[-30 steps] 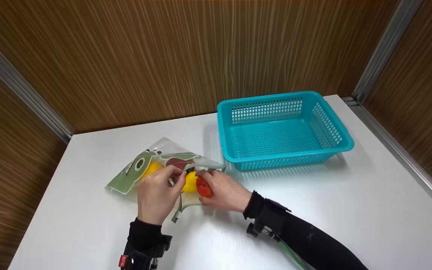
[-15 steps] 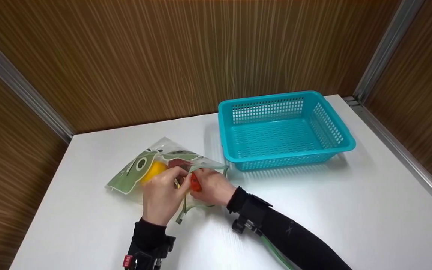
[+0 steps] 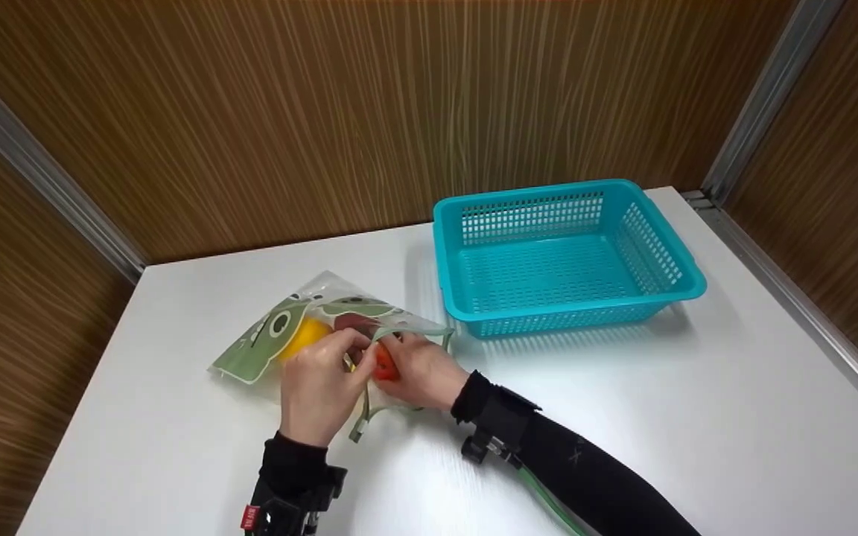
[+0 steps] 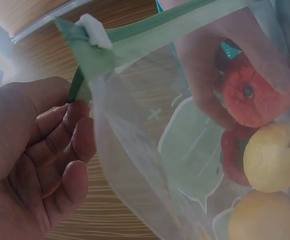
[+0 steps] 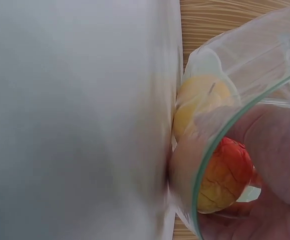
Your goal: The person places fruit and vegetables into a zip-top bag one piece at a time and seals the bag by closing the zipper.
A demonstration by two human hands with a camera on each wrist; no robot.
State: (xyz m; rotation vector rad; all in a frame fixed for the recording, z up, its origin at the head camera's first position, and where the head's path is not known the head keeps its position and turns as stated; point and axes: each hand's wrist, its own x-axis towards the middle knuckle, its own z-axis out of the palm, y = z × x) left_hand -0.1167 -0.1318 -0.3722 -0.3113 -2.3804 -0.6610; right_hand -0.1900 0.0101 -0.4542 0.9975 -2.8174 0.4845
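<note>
A clear zip bag [image 3: 239, 365] with green cartoon prints lies on the table, its mouth facing right. My left hand [image 3: 321, 387] pinches the green-edged rim between thumb and fingers; the other fingers curl loosely in the left wrist view. Inside the mouth, my right hand [image 3: 425, 370] grips a round red-and-yellow fruit [image 5: 227, 175] with a small stem scar. Through the film, the left wrist view shows a yellow fruit [image 4: 273, 159] close below it and another yellow fruit [image 4: 264, 217] under that. Something dark red [image 4: 232, 155] sits behind them, partly hidden.
A turquoise perforated basket [image 3: 570, 318] stands at the back right of the white table [image 3: 585, 402]. Wood-grain panels [image 3: 287, 112] rise behind and at both sides. A zip slider [image 4: 94, 30] sits at the bag's rim corner.
My right hand has moved left, carrying the red-and-yellow fruit deeper into the bag's mouth. The yellow fruit beside it is now mostly hidden in the head view. My left hand shifted slightly right.
</note>
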